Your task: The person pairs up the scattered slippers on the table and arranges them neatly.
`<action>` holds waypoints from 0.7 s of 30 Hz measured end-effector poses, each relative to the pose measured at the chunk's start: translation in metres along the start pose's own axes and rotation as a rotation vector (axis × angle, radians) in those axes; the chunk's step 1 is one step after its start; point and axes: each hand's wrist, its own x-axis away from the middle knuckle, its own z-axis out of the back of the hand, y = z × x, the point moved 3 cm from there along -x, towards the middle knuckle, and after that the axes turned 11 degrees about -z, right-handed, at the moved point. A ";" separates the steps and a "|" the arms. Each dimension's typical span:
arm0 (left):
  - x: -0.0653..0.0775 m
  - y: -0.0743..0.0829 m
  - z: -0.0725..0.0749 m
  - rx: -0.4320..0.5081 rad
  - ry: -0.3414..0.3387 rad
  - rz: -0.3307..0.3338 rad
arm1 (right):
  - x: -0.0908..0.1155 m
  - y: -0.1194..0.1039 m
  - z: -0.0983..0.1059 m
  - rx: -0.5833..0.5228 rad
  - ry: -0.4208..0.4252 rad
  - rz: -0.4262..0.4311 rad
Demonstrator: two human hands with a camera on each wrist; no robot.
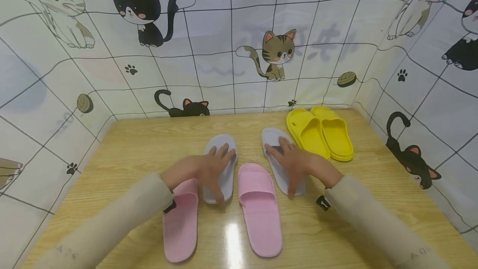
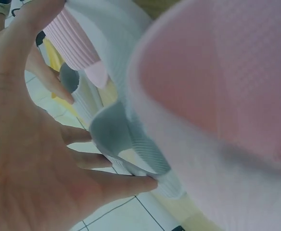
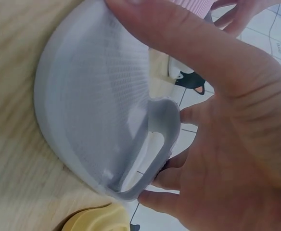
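My left hand is over the left light-grey slipper, its fingers reaching across the strap and its thumb toward the heel. In the left wrist view, the fingertips are right at the edge of that strap. My right hand spans the other light-grey slipper in the same way, fingers on the strap and thumb near the sole's rear side. The right wrist view has this slipper's sole up close, fingertips along its strap. Both grey slippers lie on the table with toes pointing away.
A pink slipper lies between the grey pair, and its mate sits under my left wrist. Yellow slippers stand side by side at the back right of the wooden table. Cat-print walls enclose the back and sides.
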 end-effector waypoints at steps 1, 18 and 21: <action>-0.001 -0.002 0.001 0.001 -0.001 0.002 | -0.002 0.001 0.001 -0.001 -0.002 0.001; -0.032 -0.022 0.026 0.015 -0.023 -0.006 | -0.035 0.014 0.014 -0.018 -0.015 -0.035; -0.038 -0.025 0.029 0.015 -0.020 -0.012 | -0.040 0.016 0.014 -0.014 -0.011 -0.042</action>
